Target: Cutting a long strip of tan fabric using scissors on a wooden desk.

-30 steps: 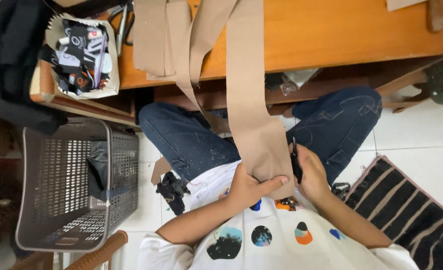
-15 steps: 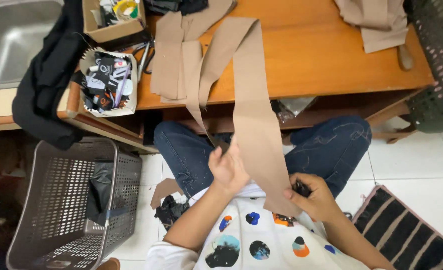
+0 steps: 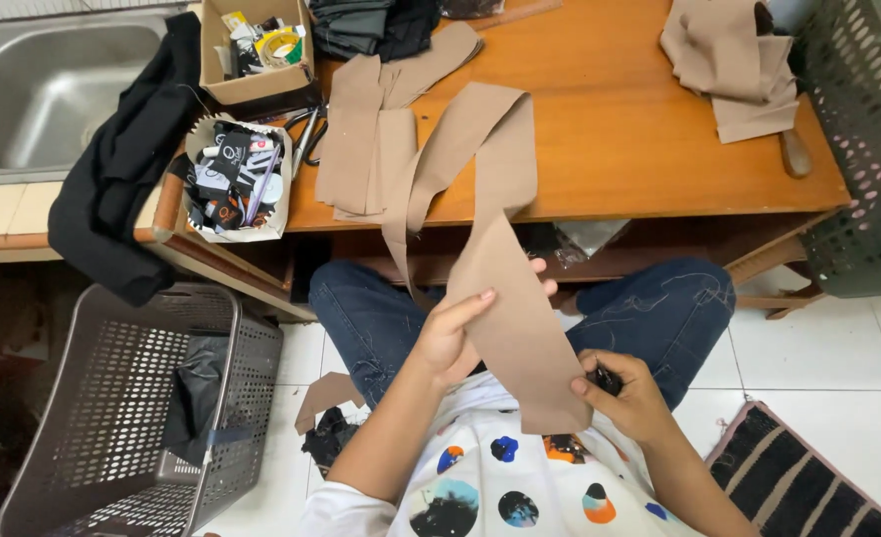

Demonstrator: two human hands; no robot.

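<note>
Nearest to me, my right hand (image 3: 631,396) sits low over the lap, curled shut with the thumb pinching the near corner of the tan fabric strip (image 3: 520,308); something small and dark shows inside that fist, though I cannot tell what it is. My left hand (image 3: 457,333) is a little farther out and to the left, forearm angled up from the white spotted shirt (image 3: 520,492), fingers stretched long and flat along the strip's left edge, gripping it from behind with the fingertips showing past the cloth. The strip runs from these two hands up across the blue jeans (image 3: 371,308) and folds over the near edge of the wooden table (image 3: 619,149), where it joins other tan pieces (image 3: 361,149) lying flat.

On the floor at the left stands a grey plastic basket (image 3: 112,408) with dark cloth inside, and at the near right lies a dark striped mat (image 3: 808,482). A small tan offcut (image 3: 326,393) lies just beside my left knee.

Farther off, an open box of black labels (image 3: 237,179) sits at the table's left corner, black fabric (image 3: 122,169) hangs beside a steel sink (image 3: 43,89), and folded tan cloth (image 3: 729,65) rests at the far right.
</note>
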